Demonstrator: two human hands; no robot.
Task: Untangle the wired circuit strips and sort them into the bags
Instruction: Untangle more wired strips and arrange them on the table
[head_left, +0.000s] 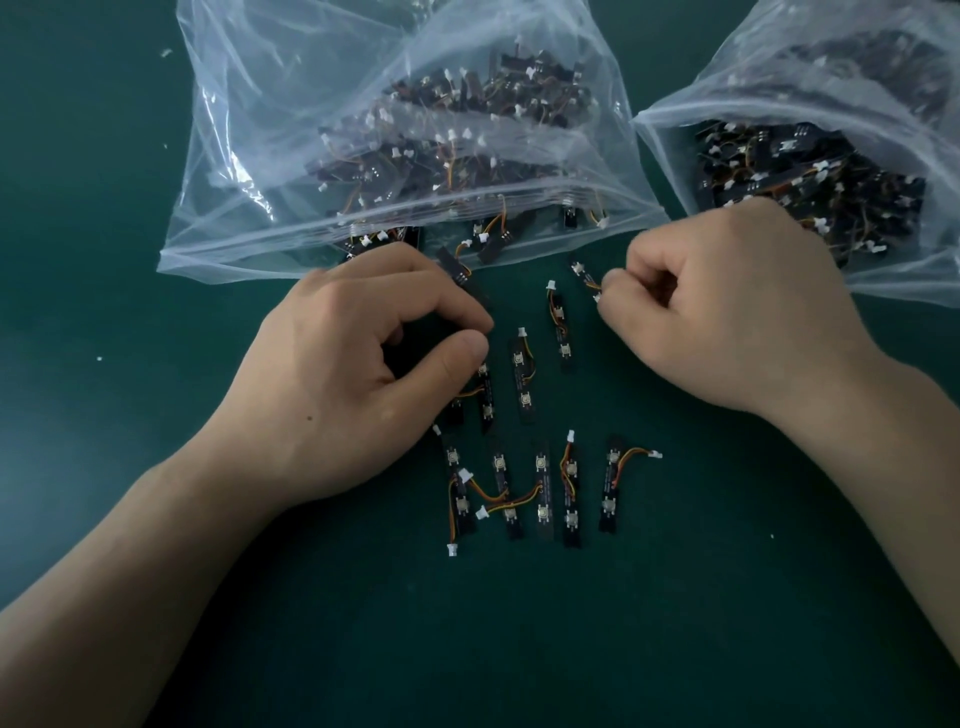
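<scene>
Several black circuit strips with orange-yellow wires and white plugs lie on the green table (156, 415) between my hands; one strip (524, 379) lies at the middle, a row of strips (540, 488) nearer to me. My left hand (353, 374) pinches a black strip (462, 275) that sticks up past its fingers. My right hand (727, 306) pinches the wire of a small strip (587, 280) with a white plug. The left clear bag (291, 130) holds many strips, its mouth toward me. The right clear bag (893, 119) is also full.
A few strips spill from the left bag's mouth (483, 239) onto the table. Small white scraps (98, 358) dot the green surface at the left. Both forearms reach in from the lower corners.
</scene>
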